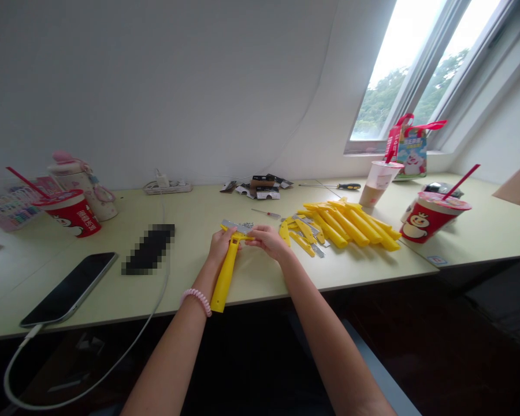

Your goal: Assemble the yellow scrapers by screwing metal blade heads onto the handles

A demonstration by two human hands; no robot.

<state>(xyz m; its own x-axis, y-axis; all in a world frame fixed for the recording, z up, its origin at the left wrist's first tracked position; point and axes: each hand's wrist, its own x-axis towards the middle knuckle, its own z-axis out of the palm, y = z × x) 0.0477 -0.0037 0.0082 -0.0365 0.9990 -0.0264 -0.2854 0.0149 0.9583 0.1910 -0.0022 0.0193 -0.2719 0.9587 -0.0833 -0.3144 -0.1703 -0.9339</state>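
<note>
A yellow-handled scraper [227, 271] points its handle toward me, with a metal blade at its far end. My left hand [219, 245] grips it near the head, on the left side. The fingers of my right hand [266, 240] are pinched at the right side of the head; whether they hold a small part is too small to tell. Just beyond the blade lies a small pile of screws [247, 225]. Yellow pieces with blades [303, 234] lie right of my right hand, beside a heap of yellow handles [351, 222].
A small screwdriver [266, 214] lies behind the hands, a longer one [349, 186] farther back near black boxes [264, 188]. Red cups [433, 218] stand right and left. A phone [71, 288] with a white cable [156, 309] lies at the left front edge.
</note>
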